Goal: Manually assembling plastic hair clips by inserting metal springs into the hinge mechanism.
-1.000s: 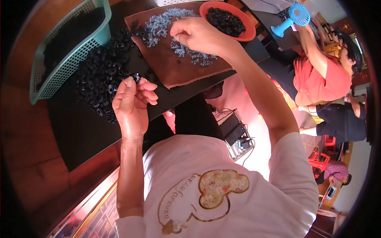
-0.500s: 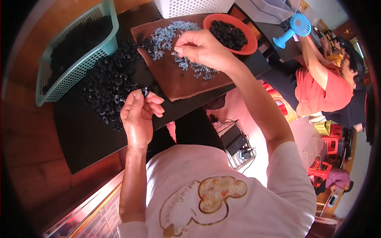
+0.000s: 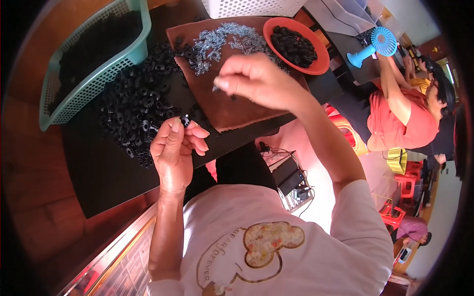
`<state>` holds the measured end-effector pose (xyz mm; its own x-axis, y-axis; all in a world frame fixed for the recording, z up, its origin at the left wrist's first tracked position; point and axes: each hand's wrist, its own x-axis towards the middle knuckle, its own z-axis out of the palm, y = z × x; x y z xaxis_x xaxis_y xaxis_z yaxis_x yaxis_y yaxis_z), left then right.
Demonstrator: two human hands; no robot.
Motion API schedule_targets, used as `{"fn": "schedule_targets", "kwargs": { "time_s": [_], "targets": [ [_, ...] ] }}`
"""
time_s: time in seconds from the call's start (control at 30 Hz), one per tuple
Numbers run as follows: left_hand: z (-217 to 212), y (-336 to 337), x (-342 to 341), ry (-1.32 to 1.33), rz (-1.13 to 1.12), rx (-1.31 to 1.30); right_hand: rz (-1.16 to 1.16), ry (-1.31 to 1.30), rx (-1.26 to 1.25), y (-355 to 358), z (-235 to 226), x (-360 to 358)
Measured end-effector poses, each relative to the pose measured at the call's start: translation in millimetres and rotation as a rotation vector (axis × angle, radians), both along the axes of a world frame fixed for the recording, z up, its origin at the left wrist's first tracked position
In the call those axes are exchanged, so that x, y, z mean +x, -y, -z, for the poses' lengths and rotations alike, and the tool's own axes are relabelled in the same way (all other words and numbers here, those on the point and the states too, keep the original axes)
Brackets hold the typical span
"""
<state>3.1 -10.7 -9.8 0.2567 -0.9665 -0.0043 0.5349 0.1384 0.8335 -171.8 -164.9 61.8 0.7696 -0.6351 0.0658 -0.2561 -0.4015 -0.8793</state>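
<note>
At the bottom of the frame is your pale T-shirt (image 3: pixel 256 246) with a rounded printed motif, seen from above, and both bare forearms rise from it toward the table.

Your left hand (image 3: pixel 174 148) sits left of centre, fingers curled in, thumb and forefinger pinched shut on a small black ring-shaped part (image 3: pixel 185 120) at its upper edge. The part is just off the lower right edge of a heap of similar black parts (image 3: pixel 136 118) spread over the dark tabletop (image 3: pixel 98 177).

Your right hand (image 3: pixel 254 79) is higher, in the upper middle of the frame, raised above a brown mat (image 3: pixel 222 106). Its fingertips are closed tight on a tiny metal piece (image 3: pixel 216 88) (it looks like a small spring, though it is too small to be sure). The two hands are apart, the right one up and to the right of the left.

Farther up the mat, a scatter of silvery springs (image 3: pixel 222 42) lies across its top edge. At the mat's upper right corner stands a shallow orange bowl (image 3: pixel 320 61) holding more black parts. In the upper left of the frame a teal mesh basket (image 3: pixel 103 74) also holds dark parts, touching the heap. A white perforated basket (image 3: pixel 252 7) shows at the top edge.

On the right side of the frame, well away, another person in a red top (image 3: pixel 400 123) sits at a neighbouring table, with a small blue handheld fan (image 3: pixel 377 44) standing near them.
</note>
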Motion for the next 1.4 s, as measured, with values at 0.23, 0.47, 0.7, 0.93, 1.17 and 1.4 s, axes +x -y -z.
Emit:
{"fn": "schedule_targets", "kwargs": {
  "time_s": [0.23, 0.47, 0.7, 0.93, 1.17, 1.4],
  "targets": [
    [-1.6, 0.1, 2.5, -0.022, 0.052, 0.002, -0.169, 0.061, 0.289, -29.5, 1.4, 26.3],
    [0.9, -2.3, 6.3, -0.045, 0.059, 0.017, -0.154, 0.086, 0.138, -34.8, -2.0, 36.5],
    [-2.3, -3.6, 4.3, -0.092, 0.080, 0.033, -0.247, 0.091, 0.372, -35.7, 9.1, 35.6],
    [-5.0, -2.9, 7.6, -0.153, 0.088, 0.071, -0.258, 0.148, 0.550, -33.9, 17.4, 42.6],
    [-1.4, -2.2, 11.4, -0.248, 0.063, 0.062, -0.177, 0.188, -0.463, -39.7, 22.6, 51.6],
    [-1.5, -5.3, 7.9, -0.181, 0.021, 0.066, -0.230, -0.026, -0.792, -44.1, 8.9, 51.9]
  ]
}}
